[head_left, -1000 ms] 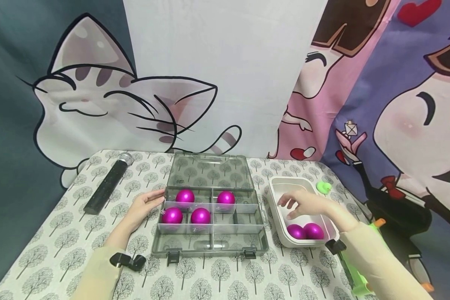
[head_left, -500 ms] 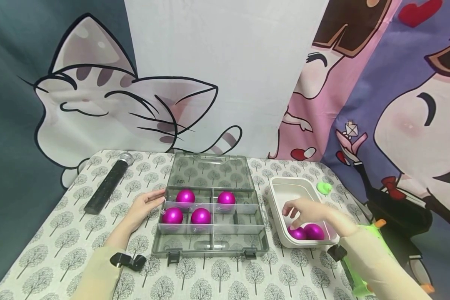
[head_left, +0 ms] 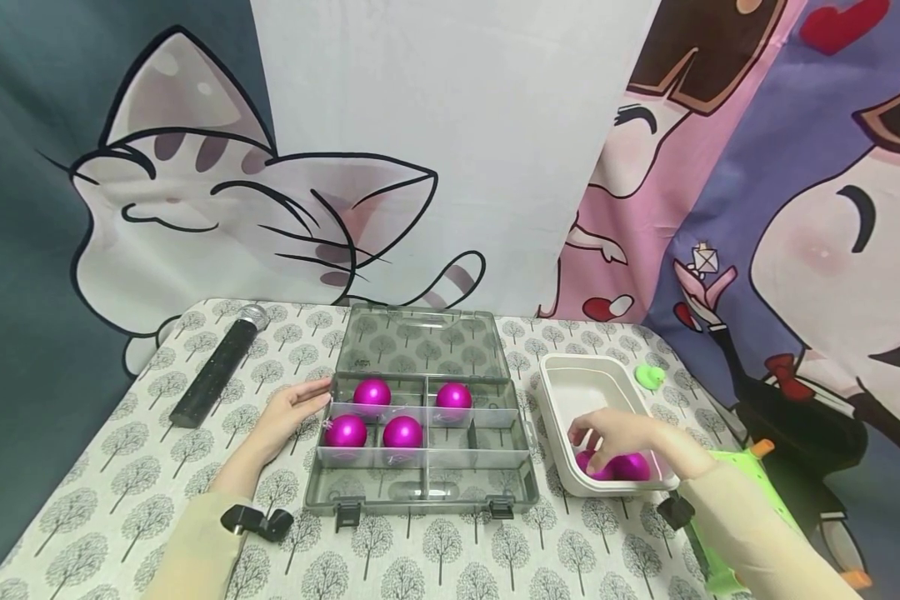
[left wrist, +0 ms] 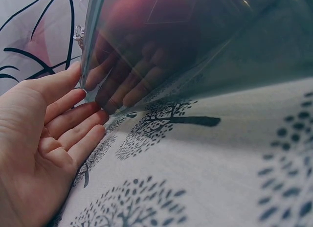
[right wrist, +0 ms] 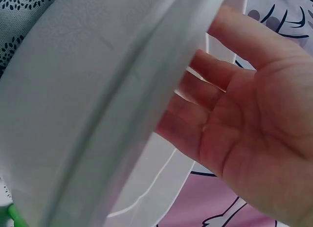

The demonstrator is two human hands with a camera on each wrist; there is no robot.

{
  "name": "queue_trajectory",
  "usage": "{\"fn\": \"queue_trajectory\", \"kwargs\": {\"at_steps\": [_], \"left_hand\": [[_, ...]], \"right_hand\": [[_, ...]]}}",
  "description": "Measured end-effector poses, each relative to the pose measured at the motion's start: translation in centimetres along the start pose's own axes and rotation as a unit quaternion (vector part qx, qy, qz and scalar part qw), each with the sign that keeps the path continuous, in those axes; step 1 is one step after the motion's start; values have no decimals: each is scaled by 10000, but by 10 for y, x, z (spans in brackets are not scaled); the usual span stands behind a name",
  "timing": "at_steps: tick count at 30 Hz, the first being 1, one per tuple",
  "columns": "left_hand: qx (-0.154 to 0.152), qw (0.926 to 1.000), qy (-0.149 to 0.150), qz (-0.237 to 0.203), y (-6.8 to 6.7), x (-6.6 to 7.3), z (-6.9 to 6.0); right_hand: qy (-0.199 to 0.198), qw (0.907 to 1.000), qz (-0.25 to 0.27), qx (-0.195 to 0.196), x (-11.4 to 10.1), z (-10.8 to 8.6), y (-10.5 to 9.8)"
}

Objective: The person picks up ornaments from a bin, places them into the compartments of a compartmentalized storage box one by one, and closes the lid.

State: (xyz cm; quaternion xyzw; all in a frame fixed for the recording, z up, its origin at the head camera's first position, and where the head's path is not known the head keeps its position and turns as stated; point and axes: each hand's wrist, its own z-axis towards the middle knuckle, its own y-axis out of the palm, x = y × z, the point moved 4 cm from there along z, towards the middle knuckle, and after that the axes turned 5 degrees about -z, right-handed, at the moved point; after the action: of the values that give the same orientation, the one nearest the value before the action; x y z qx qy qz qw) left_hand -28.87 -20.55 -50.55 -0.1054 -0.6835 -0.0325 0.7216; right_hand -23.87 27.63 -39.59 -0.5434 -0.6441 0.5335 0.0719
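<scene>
A translucent grey divided case (head_left: 476,482) lies with its lid (head_left: 420,340) folded back; several shiny magenta balls, one of them the ball (head_left: 402,434), sit in its compartments. My left hand (head_left: 287,417) rests at the case's left side, fingers nearly straight; the left wrist view shows the fingertips against the wall (left wrist: 195,51). Inside a white plastic bin (head_left: 558,454), my right hand (head_left: 617,433) reaches over the left magenta ball (head_left: 585,462), thumb in front of it. A second ball (head_left: 633,467) lies beside that one. The bin wall (right wrist: 88,90) hides the right fingertips in the right wrist view.
A black microphone (head_left: 217,367) lies on the tree-print tablecloth (head_left: 75,517) at left. Beyond the bin's right side sits a green toy duck (head_left: 649,377). A green and orange item (head_left: 750,483) is partly hidden by the right sleeve. Printed curtains hang behind the table.
My right hand has lowered toward the near end of the bin, from above the balls down to the left one. The left hand and the case have stayed in place.
</scene>
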Motion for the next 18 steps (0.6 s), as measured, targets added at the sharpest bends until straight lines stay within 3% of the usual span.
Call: {"fn": "queue_trajectory", "kwargs": {"at_steps": [14, 18], "left_hand": [[42, 10000, -40, 64, 0, -3, 1], [62, 9999, -51, 124, 0, -3, 2]], "right_hand": [[435, 9969, -363, -553, 0, 5, 5], [372, 9951, -439, -802, -3, 7, 6]]}}
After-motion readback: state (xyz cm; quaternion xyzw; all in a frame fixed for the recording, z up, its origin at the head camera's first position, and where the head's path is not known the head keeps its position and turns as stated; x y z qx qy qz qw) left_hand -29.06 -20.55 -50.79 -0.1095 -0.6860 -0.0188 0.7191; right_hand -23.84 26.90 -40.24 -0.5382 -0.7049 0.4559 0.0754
